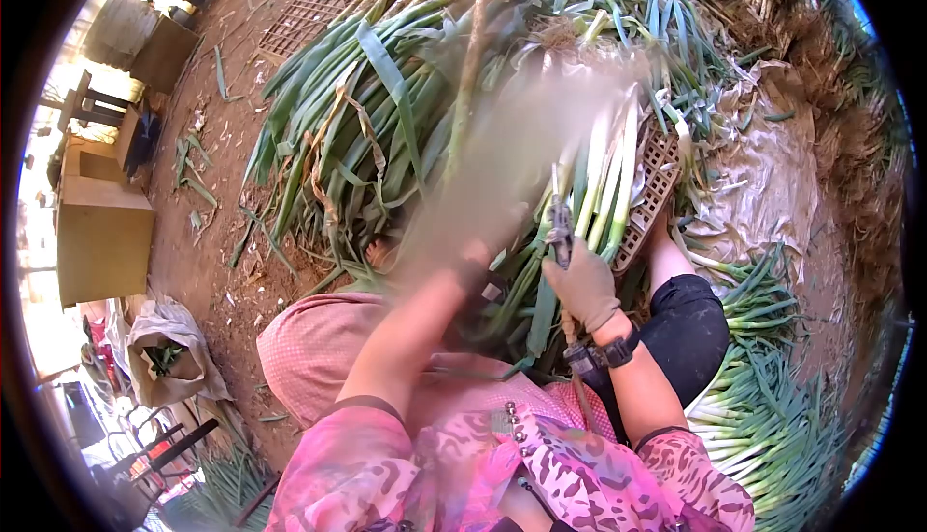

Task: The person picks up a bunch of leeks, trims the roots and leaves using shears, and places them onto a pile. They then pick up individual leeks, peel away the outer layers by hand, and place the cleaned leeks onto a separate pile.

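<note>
My right hand [586,286], in a thin tan glove, is closed around a blow gun [559,221] with a slim nozzle pointing away from me. A hose runs from the gun back past my wrist. My left hand [492,235] is ahead of my lap, its fingers lost in a large blurred patch. A long leek stalk [466,88] rises beside that patch; whether the left hand holds it cannot be made out. White-stemmed leeks [606,180] lie just beyond the right hand on a brown plastic crate [649,194]. A big pile of green-leaved leeks [338,136] spreads ahead on the left.
More trimmed leeks [763,416] lie in a heap at my right. Behind them are a pale sheet [758,175] and piled roots [835,126]. Another crate [314,15] rests on the dirt floor at far left. A sack [174,349] and a wooden box [101,233] stand leftward.
</note>
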{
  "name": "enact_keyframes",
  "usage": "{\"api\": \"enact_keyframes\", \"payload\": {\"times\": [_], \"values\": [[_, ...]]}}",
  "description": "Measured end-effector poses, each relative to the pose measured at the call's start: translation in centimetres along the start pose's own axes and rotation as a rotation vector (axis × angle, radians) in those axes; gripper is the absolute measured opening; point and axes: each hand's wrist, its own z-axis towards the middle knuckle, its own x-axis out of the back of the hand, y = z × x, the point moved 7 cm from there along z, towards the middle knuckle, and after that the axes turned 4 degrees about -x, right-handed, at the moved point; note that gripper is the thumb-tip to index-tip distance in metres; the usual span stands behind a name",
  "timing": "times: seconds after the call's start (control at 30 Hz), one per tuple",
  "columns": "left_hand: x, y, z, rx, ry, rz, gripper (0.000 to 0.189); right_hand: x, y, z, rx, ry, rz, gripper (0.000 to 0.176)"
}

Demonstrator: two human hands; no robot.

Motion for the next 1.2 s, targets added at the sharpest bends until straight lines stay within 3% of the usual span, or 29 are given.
{"api": "enact_keyframes", "payload": {"times": [0.17, 0.27, 0.4, 0.5, 0.57, 0.63, 0.77, 0.8, 0.87, 0.9, 0.93, 1.03, 1.07, 1.2], "values": [[-1.2, 0.5, -1.1, 0.119, -0.123, -0.126, 0.048, -1.1, 0.0, -2.5, 0.098, -0.059, -0.017, 0.044], [-3.6, -2.7, -1.4, 0.111, -0.142, -0.276, 0.047, -0.2, -0.1, -2.0, 0.073, -0.063, -0.003, 0.046], [-6.0, -5.2, -1.4, 0.048, -0.02, -0.198, 0.045, 0.4, -1.0, 4.4, 0.093, -0.054, -0.097, 0.047], [-5.9, -4.6, -1.3, 0.065, -0.055, -0.241, 0.044, 1.7, -2.5, 10.0, 0.035, -0.092, -0.104, 0.053], [-5.6, -4.0, -1.5, 0.056, -0.062, -0.237, 0.039, 2.6, -2.2, 13.2, 0.038, 0.015, -0.107, 0.056], [-6.0, -4.3, -1.6, 0.083, -0.101, -0.309, 0.038, 1.9, -2.0, 13.9, 0.109, -0.024, -0.112, 0.057], [-8.0, -5.3, -1.3, 0.165, -0.235, -0.894, 0.034, 2.5, -0.5, 13.4, 0.015, -0.078, -0.076, 0.06], [-8.5, -5.7, -1.2, 0.157, -0.242, -0.869, 0.034, 3.3, -0.7, 13.0, 0.003, -0.012, -0.122, 0.061], [-9.6, -6.3, -1.4, 0.137, -0.255, -0.815, 0.036, 2.9, -2.4, 12.1, 0.084, -0.111, -0.14, 0.059], [-9.4, -6.0, -1.7, 0.114, -0.222, -0.676, 0.037, 2.4, -3.2, 11.6, 0.126, -0.161, -0.148, 0.058], [-8.9, -5.1, -2.2, 0.092, -0.188, -0.538, 0.037, 2.0, -3.6, 11.8, 0.174, -0.075, -0.252, 0.055], [-7.4, -2.8, -3.4, 0.061, -0.152, -0.154, 0.042, 3.5, -2.5, 14.2, -0.093, -0.045, -0.224, 0.054], [-7.2, -2.5, -3.5, 0.044, -0.136, -0.095, 0.044, 4.4, -2.6, 14.3, -0.083, 0.031, -0.233, 0.055], [-7.8, -2.2, -3.3, 0.014, -0.142, 0.044, 0.046, 3.1, -1.9, 13.1, -0.009, -0.032, -0.298, 0.056]]}}
